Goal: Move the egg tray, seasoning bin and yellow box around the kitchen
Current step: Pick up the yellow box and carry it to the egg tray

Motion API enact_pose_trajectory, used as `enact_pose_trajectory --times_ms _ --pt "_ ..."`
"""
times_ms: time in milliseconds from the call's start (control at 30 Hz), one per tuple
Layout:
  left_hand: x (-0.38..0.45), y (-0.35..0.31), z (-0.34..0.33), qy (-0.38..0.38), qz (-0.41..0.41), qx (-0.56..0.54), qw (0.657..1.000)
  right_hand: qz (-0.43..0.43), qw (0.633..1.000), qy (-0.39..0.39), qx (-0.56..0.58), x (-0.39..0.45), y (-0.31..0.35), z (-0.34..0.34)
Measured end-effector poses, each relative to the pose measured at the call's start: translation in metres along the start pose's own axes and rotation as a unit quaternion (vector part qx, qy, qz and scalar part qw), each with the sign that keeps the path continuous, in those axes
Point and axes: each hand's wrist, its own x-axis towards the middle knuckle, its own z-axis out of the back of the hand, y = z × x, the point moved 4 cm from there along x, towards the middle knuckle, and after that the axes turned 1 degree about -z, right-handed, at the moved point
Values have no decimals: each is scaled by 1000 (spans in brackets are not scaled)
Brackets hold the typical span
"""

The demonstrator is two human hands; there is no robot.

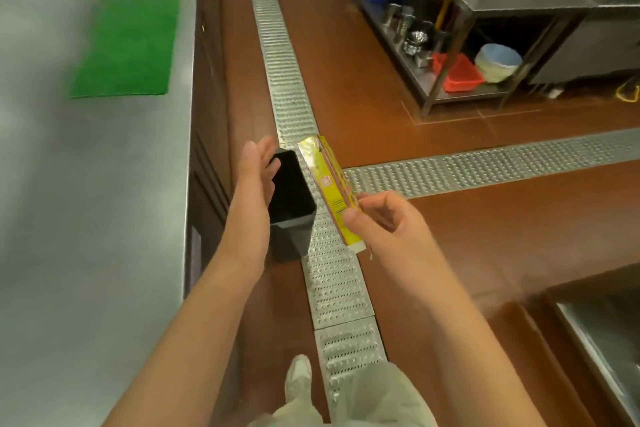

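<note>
My left hand [254,177] grips a black rectangular seasoning bin [292,194] by its left wall, holding it in the air above the floor; its inside looks dark and empty. Just to its right, my right hand [384,222] pinches the near end of a long yellow box [329,184], which tilts away from me over the metal floor drain. Bin and box are side by side, nearly touching. No egg tray is in view.
A steel counter [86,201] with a green mat [126,45] runs along the left. Perforated drain grates [332,281] cross the brown floor. A steel table at the right has a shelf [429,83] with a red basket, bowls and cups. Another steel surface [602,333] sits at bottom right.
</note>
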Motion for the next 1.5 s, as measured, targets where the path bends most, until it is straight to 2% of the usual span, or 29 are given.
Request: enact_pose_trajectory --times_ms 333,667,833,1067,1200,1300,1500 --pt "101 5 10 -131 28 0 991 -28 987 159 -16 153 17 -26" --pt "197 36 19 -197 74 14 977 -83 963 246 -75 282 -5 -66" --pt "249 67 47 -208 126 17 970 -121 958 242 -91 329 -20 -99" --pt "330 116 89 -169 179 17 969 -250 943 205 -78 399 -81 -160" --pt "368 170 123 -187 215 10 959 -329 926 181 -38 428 -139 -206" --pt "387 212 133 -185 227 12 956 -412 900 141 -7 446 -196 -237" --pt "412 317 153 -217 217 -28 951 -471 877 89 8 496 -324 -275"
